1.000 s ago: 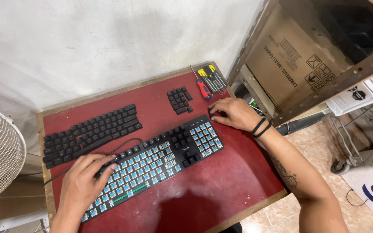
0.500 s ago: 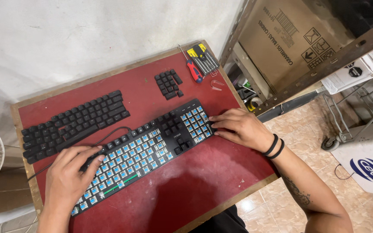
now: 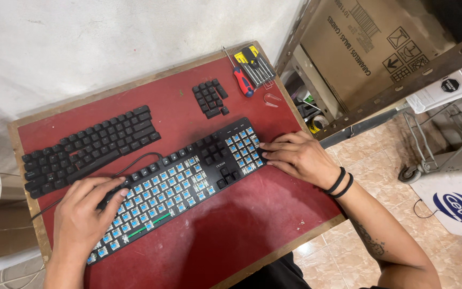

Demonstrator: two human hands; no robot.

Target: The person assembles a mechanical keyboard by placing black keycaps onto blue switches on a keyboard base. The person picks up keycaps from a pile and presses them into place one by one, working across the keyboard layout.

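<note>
Black mechanical keyboard with most keycaps pulled and blue switches exposed [image 3: 172, 184] lies diagonally across the red tabletop with wooden edging [image 3: 241, 235]. Left hand [image 3: 84, 214] sits over the keyboard's left end, fingers loosely curled on the bare switches, palm down, nothing pinched that I can see. Right hand [image 3: 295, 156] rests flat at the right end, fingers extended and touching the edge by the numpad switches, not clamped on anything; two black bands on that wrist. Black cable [image 3: 129, 163] runs off the top edge. Behind the keyboard: laid-out block of removed black keycaps [image 3: 89, 147], apart from it; smaller cluster of black keycaps [image 3: 209, 98] near the far right corner. Just beside that, red-handled screwdriver [image 3: 243, 81] and yellow-and-black screwdriver set [image 3: 256, 64]. Clear wire keycap puller [image 3: 272, 99] lies near them.
</note>
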